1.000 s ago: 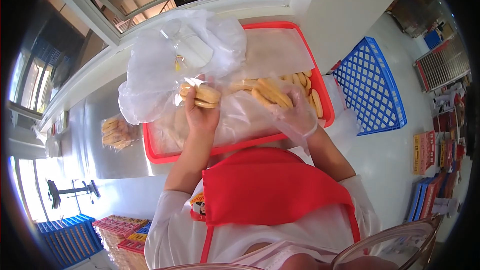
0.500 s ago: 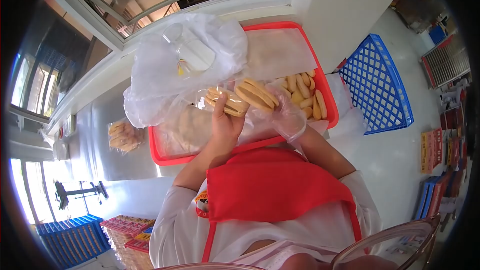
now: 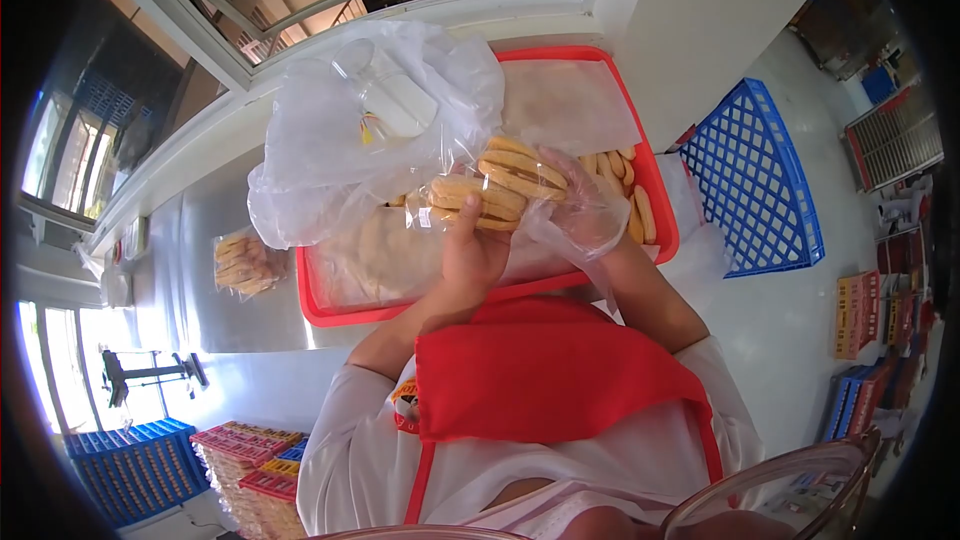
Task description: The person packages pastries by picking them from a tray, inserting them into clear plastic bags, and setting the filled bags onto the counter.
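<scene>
My left hand (image 3: 474, 252), bare, grips a clear plastic bag with finger-shaped biscuits (image 3: 478, 202) in it, its thumb pressed on the near side. Against them, at the right, lies a second bunch of biscuits (image 3: 522, 170), held by my right hand (image 3: 588, 208) in a loose clear plastic glove. Clear film shows around both bunches; how far the second one sits inside the bag I cannot tell. Below the hands is a red tray (image 3: 668, 210) lined with paper, with several loose biscuits (image 3: 642, 215) at its right end.
A large white plastic bag (image 3: 320, 130) covers the tray's far left, with a clear container (image 3: 400, 105) on it. One filled biscuit pack (image 3: 245, 262) rests on the metal table (image 3: 195, 285). A blue crate (image 3: 755, 180) stands right of the tray, and stacked crates (image 3: 140, 470) stand at lower left.
Both hands have shifted slightly right. The right hand's biscuits have turned flatter and come closer over the bagged ones, and plastic film now shows around them.
</scene>
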A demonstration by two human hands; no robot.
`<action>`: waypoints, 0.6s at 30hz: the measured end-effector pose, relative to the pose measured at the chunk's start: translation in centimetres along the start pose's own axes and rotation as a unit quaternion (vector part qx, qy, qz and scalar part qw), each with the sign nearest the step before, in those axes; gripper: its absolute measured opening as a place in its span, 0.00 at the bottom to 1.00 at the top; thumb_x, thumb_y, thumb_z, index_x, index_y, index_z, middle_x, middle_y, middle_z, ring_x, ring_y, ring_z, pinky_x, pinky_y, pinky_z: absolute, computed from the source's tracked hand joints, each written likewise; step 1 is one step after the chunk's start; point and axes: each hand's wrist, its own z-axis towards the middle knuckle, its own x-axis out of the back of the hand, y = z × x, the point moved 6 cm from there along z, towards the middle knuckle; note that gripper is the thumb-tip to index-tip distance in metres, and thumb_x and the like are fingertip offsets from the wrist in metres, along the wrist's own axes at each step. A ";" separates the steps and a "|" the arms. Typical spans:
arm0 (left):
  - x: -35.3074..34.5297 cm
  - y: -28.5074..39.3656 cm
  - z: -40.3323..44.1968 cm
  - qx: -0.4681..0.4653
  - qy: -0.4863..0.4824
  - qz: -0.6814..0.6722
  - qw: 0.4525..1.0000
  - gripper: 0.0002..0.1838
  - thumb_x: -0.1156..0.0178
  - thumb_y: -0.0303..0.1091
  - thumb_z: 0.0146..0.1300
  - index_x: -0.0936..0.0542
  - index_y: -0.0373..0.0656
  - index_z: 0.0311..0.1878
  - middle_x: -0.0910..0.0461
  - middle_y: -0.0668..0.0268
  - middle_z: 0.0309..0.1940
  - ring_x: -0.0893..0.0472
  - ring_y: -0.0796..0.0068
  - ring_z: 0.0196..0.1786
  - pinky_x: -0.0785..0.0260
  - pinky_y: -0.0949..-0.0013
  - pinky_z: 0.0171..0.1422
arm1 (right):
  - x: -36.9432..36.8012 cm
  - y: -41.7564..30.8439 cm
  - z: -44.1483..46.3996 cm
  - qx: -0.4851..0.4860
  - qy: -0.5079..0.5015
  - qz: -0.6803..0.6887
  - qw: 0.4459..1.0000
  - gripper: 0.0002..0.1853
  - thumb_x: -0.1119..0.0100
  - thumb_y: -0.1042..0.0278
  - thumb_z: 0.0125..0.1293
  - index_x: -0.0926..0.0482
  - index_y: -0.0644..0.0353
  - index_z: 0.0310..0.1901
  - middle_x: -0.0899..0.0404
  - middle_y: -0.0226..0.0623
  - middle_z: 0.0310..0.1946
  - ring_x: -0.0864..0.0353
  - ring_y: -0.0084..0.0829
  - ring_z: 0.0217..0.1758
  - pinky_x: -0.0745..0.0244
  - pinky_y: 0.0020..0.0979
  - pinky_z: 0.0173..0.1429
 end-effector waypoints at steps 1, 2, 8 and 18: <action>0.2 -0.1 0.1 -0.002 -0.013 -0.002 1.000 0.30 0.48 0.41 0.62 0.48 0.57 0.65 0.43 0.66 0.63 0.41 0.63 0.65 0.45 0.54 0.66 | -0.2 0.0 0.2 -0.003 0.002 0.033 0.999 0.31 0.40 0.83 0.52 0.38 0.56 0.59 0.33 0.34 0.54 0.35 0.27 0.60 0.39 0.29 0.62; 0.2 -0.2 0.1 -0.005 -0.026 -0.004 1.000 0.30 0.48 0.41 0.62 0.48 0.57 0.65 0.44 0.67 0.64 0.42 0.63 0.65 0.45 0.55 0.65 | -0.2 0.0 0.3 -0.007 0.005 0.067 0.998 0.31 0.39 0.83 0.52 0.37 0.56 0.58 0.32 0.34 0.54 0.34 0.27 0.59 0.38 0.29 0.62; 0.7 -0.1 -0.6 0.065 -0.123 -0.073 0.988 0.41 0.43 0.62 0.51 0.46 0.59 0.65 0.47 0.67 0.66 0.44 0.59 0.66 0.48 0.53 0.67 | 0.8 0.0 0.2 -0.135 0.053 0.108 0.984 0.25 0.43 0.84 0.53 0.35 0.59 0.54 0.33 0.30 0.50 0.33 0.22 0.54 0.37 0.26 0.58; 5.8 2.0 0.9 0.120 0.015 0.156 0.980 0.28 0.65 0.50 0.68 0.45 0.43 0.65 0.36 0.54 0.60 0.30 0.63 0.57 0.33 0.63 0.58 | 0.0 -5.5 -0.1 0.118 -0.091 -0.273 0.950 0.26 0.36 0.86 0.45 0.29 0.61 0.49 0.27 0.36 0.46 0.27 0.28 0.49 0.31 0.25 0.51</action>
